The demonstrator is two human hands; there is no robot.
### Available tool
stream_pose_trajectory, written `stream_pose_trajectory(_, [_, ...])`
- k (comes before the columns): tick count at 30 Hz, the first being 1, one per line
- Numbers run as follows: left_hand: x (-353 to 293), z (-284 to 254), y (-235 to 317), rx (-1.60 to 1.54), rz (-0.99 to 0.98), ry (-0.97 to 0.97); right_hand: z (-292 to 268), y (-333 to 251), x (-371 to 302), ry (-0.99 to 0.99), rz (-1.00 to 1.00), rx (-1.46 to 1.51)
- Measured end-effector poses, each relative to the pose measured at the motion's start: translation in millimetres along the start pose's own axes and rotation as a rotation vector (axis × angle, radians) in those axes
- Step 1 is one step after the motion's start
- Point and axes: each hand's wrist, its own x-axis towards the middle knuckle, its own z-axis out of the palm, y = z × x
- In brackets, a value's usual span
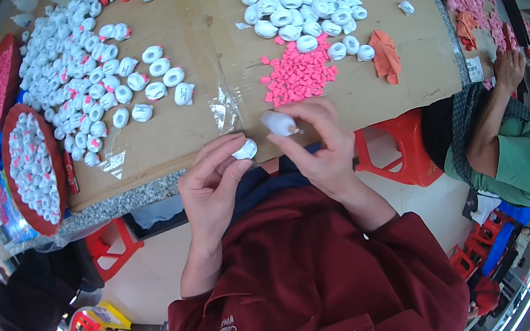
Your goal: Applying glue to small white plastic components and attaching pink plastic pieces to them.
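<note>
Here, left hand pinching rounded white plastic shell, cardboard-topped table

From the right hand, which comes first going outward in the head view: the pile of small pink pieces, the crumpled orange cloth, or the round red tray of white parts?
Measured from the right hand:
1. Pile of small pink pieces, on the cardboard just beyond the hand.
2. Crumpled orange cloth, farther off to the right.
3. Round red tray of white parts, farthest, at the table's left edge.
</note>
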Motion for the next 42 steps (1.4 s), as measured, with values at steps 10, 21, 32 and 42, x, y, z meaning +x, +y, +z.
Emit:
stream_pose_trajectory(10, [-3.4, 6.3, -0.5, -0.163, -0.088, -0.039, -44.9, 11.5, 11.5, 0.098, 0.032, -0.351])
stream_pose_trajectory(21, [-7.2, 21.4, 5.8, -0.219, -0.171, -0.088, -52.6, 16.9, 25.3, -0.083, 0.012, -0.377])
stream_pose_trajectory(32, [-4.0, 42.0, -12.3, -0.054, 0.110, 0.004, -33.4, -7.4, -5.9, -0.016, -0.059, 0.037])
stream_pose_trajectory(42, [-2.6, 48.1, -16.9, 0.396, 0.441, 0.072, -22.0, -17.7, -15.0, -0.058, 0.341, 0.354])
